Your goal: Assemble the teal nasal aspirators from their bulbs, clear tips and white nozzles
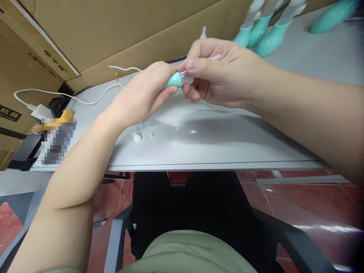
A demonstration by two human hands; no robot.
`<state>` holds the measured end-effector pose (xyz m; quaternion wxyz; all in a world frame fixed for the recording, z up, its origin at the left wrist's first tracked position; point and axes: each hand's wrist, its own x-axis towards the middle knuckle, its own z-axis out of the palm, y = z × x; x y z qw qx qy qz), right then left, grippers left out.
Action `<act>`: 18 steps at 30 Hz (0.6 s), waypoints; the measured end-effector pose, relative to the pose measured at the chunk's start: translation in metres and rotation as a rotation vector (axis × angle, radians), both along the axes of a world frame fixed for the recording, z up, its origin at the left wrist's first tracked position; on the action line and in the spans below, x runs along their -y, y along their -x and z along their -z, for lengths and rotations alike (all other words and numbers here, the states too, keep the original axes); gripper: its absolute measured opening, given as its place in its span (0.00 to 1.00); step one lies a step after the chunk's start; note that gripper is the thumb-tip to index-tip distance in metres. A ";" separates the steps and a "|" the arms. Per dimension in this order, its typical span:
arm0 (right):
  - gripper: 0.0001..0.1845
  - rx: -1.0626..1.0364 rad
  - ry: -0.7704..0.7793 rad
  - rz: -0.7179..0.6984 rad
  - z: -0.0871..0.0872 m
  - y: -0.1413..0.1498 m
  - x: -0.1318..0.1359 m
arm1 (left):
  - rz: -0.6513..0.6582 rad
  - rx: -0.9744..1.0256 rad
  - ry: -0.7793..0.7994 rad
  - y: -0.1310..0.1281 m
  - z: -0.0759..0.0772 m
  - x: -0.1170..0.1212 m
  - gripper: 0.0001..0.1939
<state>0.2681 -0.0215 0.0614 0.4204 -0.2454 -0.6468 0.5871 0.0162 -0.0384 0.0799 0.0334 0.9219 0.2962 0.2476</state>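
Observation:
My left hand (150, 85) is wrapped around a teal bulb aspirator (174, 80), hiding most of its bulb. The fingers of my right hand (212, 72) are closed on its clear tube end (186, 78). A thin white tip (216, 57) pokes out above my right thumb; whether it belongs to the same piece is hidden. Another white pointed tip (204, 33) shows just behind my right knuckles. On the table below my hands lie a white rounded nozzle (137, 137), a small white bit (151, 135) and a tiny ring (148, 125).
Several teal aspirators (273, 40) stand at the back right, with another teal bulb (334, 17) farther right. Cardboard boxes (127, 30) line the table's back. A white cable (93, 101) runs to a charger (42, 112) at left. The grey table (216, 151) ends near my lap.

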 end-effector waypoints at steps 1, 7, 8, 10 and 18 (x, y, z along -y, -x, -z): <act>0.18 0.000 0.013 0.007 0.000 0.000 0.000 | 0.000 0.015 -0.007 0.000 0.001 0.000 0.13; 0.18 -0.040 0.047 -0.019 0.004 0.000 -0.008 | 0.149 0.049 -0.142 0.010 0.021 -0.029 0.40; 0.18 -0.052 0.049 -0.037 0.005 0.000 -0.009 | 0.163 0.044 -0.148 0.011 0.025 -0.035 0.45; 0.19 -0.077 0.056 -0.061 0.005 -0.001 -0.011 | 0.162 0.060 -0.138 0.010 0.030 -0.041 0.49; 0.22 -0.141 0.036 0.074 -0.002 -0.020 -0.024 | 0.129 0.154 -0.098 -0.005 0.024 -0.023 0.39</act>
